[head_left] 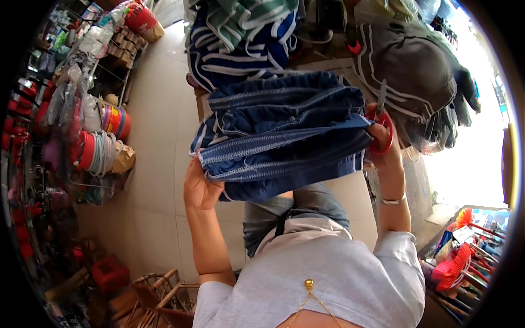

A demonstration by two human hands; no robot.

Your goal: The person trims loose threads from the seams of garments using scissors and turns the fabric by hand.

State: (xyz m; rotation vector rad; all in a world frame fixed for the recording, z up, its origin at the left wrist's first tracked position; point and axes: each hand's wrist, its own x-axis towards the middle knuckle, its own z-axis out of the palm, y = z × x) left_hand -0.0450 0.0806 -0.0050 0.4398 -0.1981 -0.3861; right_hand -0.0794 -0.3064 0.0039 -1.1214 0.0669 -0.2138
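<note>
Between my two hands stretches a navy blue garment (284,145) with white overlock stitching along its seams, and its open edge faces me. My left hand (201,183) is closed, pinching the garment's left corner. At the opposite end, my right hand (383,143) grips the garment's edge and also has red-handled scissors (389,134), whose blades point up and away from the cloth. A loose white thread hangs inside the garment's left part. Some fingers of both hands are hidden by the cloth.
Beyond the garment lie blue-and-white striped cloth (240,52), green cloth (254,24) and a grey heap with white stripes (407,71). Goods shelves (87,109) line the left. A wooden chair (158,300) stands lower left; red brushes (456,268) are lower right.
</note>
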